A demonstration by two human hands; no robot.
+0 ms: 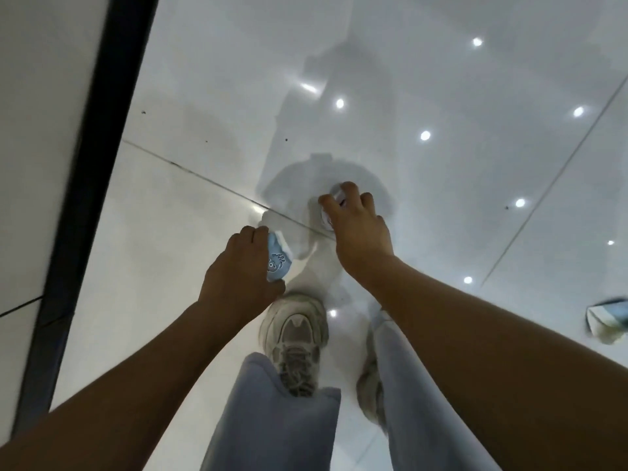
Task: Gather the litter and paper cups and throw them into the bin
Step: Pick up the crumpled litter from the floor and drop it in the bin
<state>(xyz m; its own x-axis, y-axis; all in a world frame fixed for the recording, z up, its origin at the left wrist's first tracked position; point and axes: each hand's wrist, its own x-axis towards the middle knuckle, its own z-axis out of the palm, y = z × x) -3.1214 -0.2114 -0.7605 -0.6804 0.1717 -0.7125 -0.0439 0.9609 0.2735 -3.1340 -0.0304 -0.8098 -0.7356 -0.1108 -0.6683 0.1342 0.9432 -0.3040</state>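
Above the grey sneaker (295, 338) | left hand (238, 273) clamps crumpled blue cartoon paper cup (278, 261), stowed for carrying | right hand (356, 229) curls round white paper cup (334, 192) on glossy floor, collecting it | bin unseen

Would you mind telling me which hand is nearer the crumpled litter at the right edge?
Right. The right hand lies left of the litter, gripping a cup; the left hand is farther left, holding a blue cup.

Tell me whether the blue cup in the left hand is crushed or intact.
Crushed: the blue paper cup looks flattened and creased inside the left hand, whose fingers curl round it.
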